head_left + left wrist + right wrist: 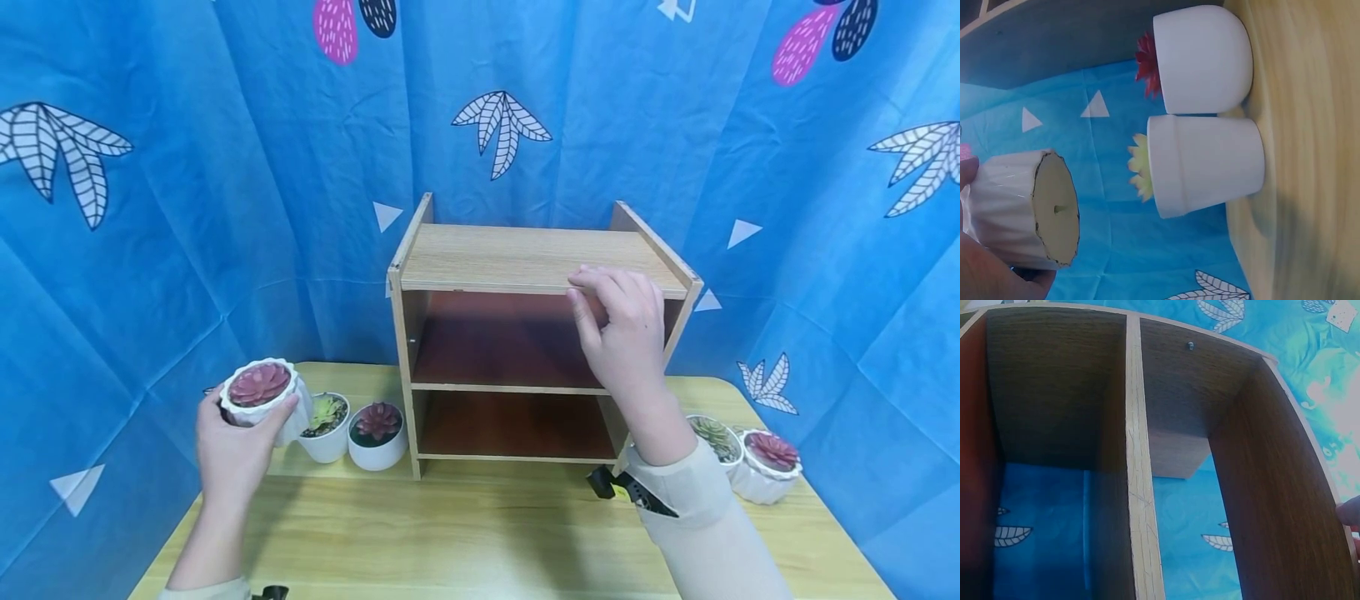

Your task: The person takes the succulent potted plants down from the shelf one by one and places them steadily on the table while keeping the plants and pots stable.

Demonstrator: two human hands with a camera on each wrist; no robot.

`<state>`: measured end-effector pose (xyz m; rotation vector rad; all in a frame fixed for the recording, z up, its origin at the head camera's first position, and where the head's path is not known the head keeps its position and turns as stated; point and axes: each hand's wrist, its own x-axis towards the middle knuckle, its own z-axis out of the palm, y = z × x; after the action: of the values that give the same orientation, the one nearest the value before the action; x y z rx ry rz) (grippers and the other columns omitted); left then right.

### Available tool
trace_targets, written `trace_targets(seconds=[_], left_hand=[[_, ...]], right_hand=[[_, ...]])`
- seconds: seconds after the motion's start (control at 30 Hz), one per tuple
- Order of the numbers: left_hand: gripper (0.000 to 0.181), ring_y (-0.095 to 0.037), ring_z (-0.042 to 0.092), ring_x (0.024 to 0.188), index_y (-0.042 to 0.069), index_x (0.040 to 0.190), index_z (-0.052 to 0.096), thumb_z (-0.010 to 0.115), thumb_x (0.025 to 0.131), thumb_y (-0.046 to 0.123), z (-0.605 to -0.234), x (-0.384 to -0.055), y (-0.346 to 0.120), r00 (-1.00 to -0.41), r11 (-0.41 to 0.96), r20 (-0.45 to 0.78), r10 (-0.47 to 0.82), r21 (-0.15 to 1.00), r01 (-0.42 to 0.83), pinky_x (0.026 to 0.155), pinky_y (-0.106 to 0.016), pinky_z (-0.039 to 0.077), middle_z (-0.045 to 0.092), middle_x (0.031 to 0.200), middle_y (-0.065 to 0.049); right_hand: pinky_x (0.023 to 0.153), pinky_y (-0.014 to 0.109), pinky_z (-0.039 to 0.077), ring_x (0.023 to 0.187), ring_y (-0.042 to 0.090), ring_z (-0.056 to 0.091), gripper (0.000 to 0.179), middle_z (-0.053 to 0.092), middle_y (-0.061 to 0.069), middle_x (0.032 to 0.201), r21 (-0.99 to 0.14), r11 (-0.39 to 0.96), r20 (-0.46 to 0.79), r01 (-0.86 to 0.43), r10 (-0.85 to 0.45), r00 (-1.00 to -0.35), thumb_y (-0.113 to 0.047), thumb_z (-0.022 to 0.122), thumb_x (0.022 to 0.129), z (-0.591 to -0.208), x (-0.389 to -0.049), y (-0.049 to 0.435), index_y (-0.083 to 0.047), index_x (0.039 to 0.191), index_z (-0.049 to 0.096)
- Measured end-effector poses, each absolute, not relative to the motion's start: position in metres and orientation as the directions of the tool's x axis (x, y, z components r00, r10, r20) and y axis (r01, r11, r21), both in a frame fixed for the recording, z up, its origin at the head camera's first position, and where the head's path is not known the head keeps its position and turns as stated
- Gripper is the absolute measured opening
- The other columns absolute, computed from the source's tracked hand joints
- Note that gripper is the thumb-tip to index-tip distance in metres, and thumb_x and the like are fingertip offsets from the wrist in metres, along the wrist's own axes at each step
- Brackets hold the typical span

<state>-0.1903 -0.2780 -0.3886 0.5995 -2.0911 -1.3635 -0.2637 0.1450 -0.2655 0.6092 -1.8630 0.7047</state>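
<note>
My left hand [236,450] grips a white ribbed pot [294,410] with a dusky pink succulent [258,384], raised above the table. In the left wrist view the held pot [1013,212] shows its pale underside. Nearby stand a white pot [1210,165] with a yellow-green succulent [327,412] and a rounded white pot [1207,59] with a dark red succulent [377,422]. At the front edge of the wooden shelf unit's top board [525,258], my right hand [626,333] holds the edge with bent fingers and thumb. Its fingertips [1349,511] show at that edge in the right wrist view.
The wooden shelf unit [510,387] stands mid-table, with raised sides and reddish-brown inner boards. Right of it, partly behind my sleeve, are a white pot with a green succulent [714,437] and a ribbed pot [765,483] with a pink one. A blue patterned curtain [300,167] surrounds the table [420,533].
</note>
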Motion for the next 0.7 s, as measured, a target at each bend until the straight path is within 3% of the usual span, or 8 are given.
trace_targets(seconds=[0.7], left_hand=[[0.1, -0.036, 0.035, 0.14, 0.004, 0.155, 0.025, 0.082, 0.081, 0.042, -0.405, -0.197, -0.298, -0.678, 0.343, 0.184, -0.712, 0.933, -0.107, 0.117, -0.05, 0.028, 0.036, 0.153, -0.019]], right_hand=[[0.089, 0.054, 0.038, 0.1, 0.035, 0.058, 0.012, 0.072, 0.01, 0.113, -0.197, 0.705, 0.925, -0.682, -0.097, -0.367, -0.013, 0.07, 0.094, -0.266, -0.263, 0.145, -0.008, 0.104, 0.075]])
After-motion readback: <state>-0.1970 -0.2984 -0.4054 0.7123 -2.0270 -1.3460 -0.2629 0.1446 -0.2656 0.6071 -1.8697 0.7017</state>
